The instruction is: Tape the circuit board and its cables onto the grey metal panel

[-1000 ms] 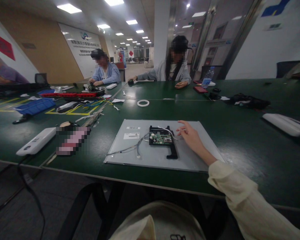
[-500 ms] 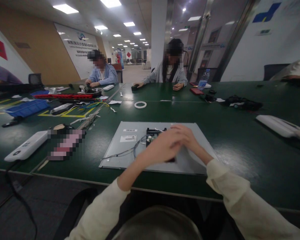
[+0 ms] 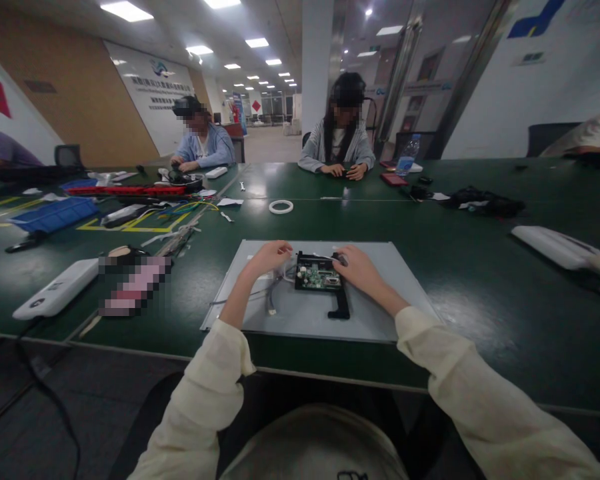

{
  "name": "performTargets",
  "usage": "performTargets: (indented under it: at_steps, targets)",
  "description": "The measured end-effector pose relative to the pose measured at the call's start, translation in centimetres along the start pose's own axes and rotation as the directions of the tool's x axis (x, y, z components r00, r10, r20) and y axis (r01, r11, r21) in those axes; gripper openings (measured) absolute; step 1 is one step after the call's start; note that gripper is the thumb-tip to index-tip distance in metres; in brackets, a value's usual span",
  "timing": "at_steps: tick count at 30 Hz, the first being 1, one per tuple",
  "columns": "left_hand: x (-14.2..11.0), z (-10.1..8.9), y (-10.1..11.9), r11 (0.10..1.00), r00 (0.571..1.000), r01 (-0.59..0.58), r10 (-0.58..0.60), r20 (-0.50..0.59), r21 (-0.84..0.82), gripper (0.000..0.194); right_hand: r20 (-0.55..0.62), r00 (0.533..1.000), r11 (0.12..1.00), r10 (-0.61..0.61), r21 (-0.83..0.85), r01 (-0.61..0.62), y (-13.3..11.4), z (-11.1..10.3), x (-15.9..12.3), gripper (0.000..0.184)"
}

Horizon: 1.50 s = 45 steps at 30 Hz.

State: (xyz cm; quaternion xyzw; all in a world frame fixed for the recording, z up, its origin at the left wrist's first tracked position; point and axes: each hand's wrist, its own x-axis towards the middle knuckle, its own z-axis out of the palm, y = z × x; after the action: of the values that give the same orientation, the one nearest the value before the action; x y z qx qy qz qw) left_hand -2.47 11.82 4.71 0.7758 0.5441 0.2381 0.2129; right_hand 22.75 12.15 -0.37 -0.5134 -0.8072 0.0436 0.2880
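Observation:
A flat grey panel (image 3: pixel 380 293) lies on the green table before me. On its middle rests a black plastic bracket (image 3: pixel 344 305) with a green circuit board (image 3: pixel 317 277) in it. Grey cables (image 3: pixel 271 303) trail from the board's left side over the panel. My left hand (image 3: pixel 269 260) hovers at the bracket's upper left, its fingers pinched together; what they hold, if anything, is too small to make out. At the upper right corner my right hand (image 3: pixel 356 267) has its fingers closed on the bracket. A thin white strip (image 3: pixel 323 257) runs along the bracket's top side by these fingers.
A white power bank-like device (image 3: pixel 57 290) and a pixelated pink item (image 3: pixel 137 287) lie to the left. Beyond the panel is a white tape ring (image 3: pixel 281 207). A blue tray (image 3: pixel 55 215) stands at far left. Two people sit across the table; a water bottle (image 3: pixel 409 157) stands there.
My hands, together over the board before, have parted: the left moved to the bracket's left, the right to its upper right corner. The board is now uncovered. A person opposite has brought both hands together.

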Motion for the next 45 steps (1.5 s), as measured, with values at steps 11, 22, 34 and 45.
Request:
performTargets:
  at_steps: [11, 22, 34, 45]
  targets:
    - [-1.0, -0.4, -0.5, 1.0, 0.976, -0.002, -0.003, 0.217, 0.023, 0.029, -0.063, 0.997, 0.999, -0.035, 0.009, 0.036, 0.6, 0.5, 0.4, 0.021]
    - [-1.5, -1.2, 0.7, 0.996, 0.99, -0.085, 0.088, 0.113, -0.027, 0.016, -0.093, 0.993, 0.995, -0.077, 0.057, 0.082, 0.9, 0.9, 0.6, 0.023]
    - [-1.6, -1.7, 0.8, 0.981, 0.987, -0.162, 0.163, 0.004, -0.109, 0.014, -0.085, 0.994, 0.997, -0.066, 0.034, 0.069, 1.3, 1.1, 0.8, 0.024]
    - [-1.5, -1.7, 0.6, 0.996, 0.992, -0.087, 0.089, -0.092, 0.034, 0.014, -0.084, 0.995, 0.998, -0.057, 0.037, 0.06, 1.4, 1.2, 0.9, 0.024]
